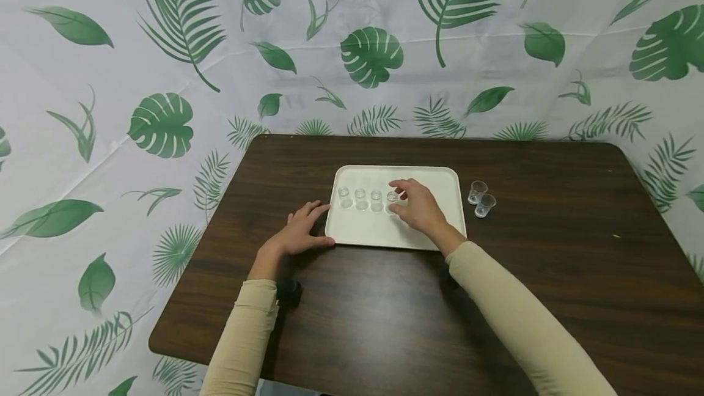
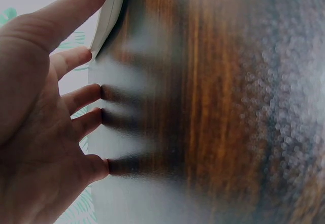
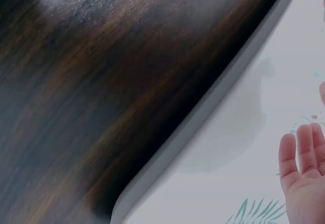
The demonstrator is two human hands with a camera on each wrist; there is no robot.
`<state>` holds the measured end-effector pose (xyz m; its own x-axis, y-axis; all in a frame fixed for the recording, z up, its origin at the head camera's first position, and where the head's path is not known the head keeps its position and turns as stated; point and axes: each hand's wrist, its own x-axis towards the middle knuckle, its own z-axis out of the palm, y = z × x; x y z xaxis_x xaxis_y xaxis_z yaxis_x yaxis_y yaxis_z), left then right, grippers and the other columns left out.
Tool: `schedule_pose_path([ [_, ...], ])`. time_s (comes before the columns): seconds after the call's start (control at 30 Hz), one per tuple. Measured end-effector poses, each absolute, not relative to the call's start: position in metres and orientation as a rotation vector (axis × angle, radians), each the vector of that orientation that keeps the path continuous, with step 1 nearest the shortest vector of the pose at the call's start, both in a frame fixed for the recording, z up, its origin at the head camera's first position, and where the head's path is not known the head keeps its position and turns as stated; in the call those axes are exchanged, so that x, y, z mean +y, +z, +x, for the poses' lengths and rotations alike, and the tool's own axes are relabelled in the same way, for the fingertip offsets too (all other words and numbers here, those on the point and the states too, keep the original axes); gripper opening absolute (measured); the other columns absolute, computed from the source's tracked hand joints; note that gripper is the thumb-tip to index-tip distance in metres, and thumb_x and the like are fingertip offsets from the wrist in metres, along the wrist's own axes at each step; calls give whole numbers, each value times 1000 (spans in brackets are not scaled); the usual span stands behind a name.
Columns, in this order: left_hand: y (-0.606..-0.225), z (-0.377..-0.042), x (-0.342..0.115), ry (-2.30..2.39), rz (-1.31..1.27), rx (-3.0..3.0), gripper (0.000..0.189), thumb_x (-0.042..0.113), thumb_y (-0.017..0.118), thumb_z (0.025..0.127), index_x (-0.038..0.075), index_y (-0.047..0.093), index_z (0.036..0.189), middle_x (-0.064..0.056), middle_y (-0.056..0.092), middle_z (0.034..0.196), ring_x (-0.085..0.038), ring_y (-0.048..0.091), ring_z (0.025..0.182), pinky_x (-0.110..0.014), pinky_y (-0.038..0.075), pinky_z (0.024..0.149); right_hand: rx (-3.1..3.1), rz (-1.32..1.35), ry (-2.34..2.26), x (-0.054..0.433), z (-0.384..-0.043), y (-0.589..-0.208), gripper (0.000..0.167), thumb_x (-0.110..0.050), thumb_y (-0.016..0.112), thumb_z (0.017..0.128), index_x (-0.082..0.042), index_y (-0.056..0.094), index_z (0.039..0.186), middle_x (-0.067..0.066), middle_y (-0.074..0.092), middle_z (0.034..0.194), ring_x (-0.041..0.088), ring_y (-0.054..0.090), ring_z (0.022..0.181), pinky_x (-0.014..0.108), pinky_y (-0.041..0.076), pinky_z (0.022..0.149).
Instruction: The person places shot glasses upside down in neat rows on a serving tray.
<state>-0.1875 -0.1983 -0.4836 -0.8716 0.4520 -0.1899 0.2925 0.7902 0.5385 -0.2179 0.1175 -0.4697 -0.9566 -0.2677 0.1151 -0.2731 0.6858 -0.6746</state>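
A white tray [image 1: 357, 234] lies on the dark wooden table, with several small clear cups [image 1: 360, 198] in a row across its left half. My left hand [image 1: 297, 234] rests at the tray's left edge; in the left wrist view its fingers [image 2: 84, 98] are spread, their tips on the tabletop. Over the tray is my right hand [image 1: 419, 206], thumb and forefinger parted on either side of the row's rightmost cup [image 1: 392, 197]. Whether they touch that cup is hard to tell. The right wrist view catches loosely extended fingers [image 3: 306, 150] but no cup.
Two more clear cups, a rear one [image 1: 478, 192] and a front one [image 1: 484, 205], stand close together on the table [image 1: 550, 212] just right of the tray. Behind the table hangs a white cloth [image 1: 319, 90] printed with green leaves.
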Motion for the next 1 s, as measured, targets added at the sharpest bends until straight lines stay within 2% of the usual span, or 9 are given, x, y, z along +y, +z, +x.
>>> schedule_pose_path([
  [0.27,-483,-187,-198,716,577,2678,90,50,73,86,19,27,157,-17,17,160,-39,12,147,-70,7,108,-2806,505,1149,136,-218,-458,55,-13,80,81,-4,60,132,16,63,110,30,60,94,44,47,80],
  [0.43,-482,-187,-197,724,585,2677,90,49,73,86,18,27,157,-18,17,160,-40,12,146,-71,7,108,-2762,491,1118,156,-218,-449,47,-6,71,83,-4,61,129,15,62,110,32,60,95,45,47,80],
  [0.57,-482,-187,-197,723,583,2680,90,48,73,86,18,27,156,-18,17,160,-39,12,146,-71,7,108,-2707,356,1122,175,-217,-441,41,-4,60,85,-7,65,125,13,63,107,31,59,94,45,45,74],
  [0.73,-482,-188,-197,709,569,2684,89,48,73,86,18,28,156,-17,17,160,-40,13,146,-70,7,108,-2535,146,1109,198,-217,-433,33,-3,52,85,-8,71,111,8,63,97,26,56,86,41,40,70],
  [0.83,-482,-188,-197,708,563,2681,89,48,73,86,18,27,157,-17,17,160,-40,13,146,-70,7,108,-2444,32,1070,211,-217,-430,28,-3,50,86,-7,72,104,8,62,94,24,54,81,40,39,70],
  [1.0,-483,-188,-198,715,560,2674,89,48,73,86,18,27,157,-16,16,161,-40,12,146,-70,6,108,-2458,-147,1020,237,-214,-430,26,-3,44,91,-4,68,102,12,59,100,29,53,84,45,40,75],
])
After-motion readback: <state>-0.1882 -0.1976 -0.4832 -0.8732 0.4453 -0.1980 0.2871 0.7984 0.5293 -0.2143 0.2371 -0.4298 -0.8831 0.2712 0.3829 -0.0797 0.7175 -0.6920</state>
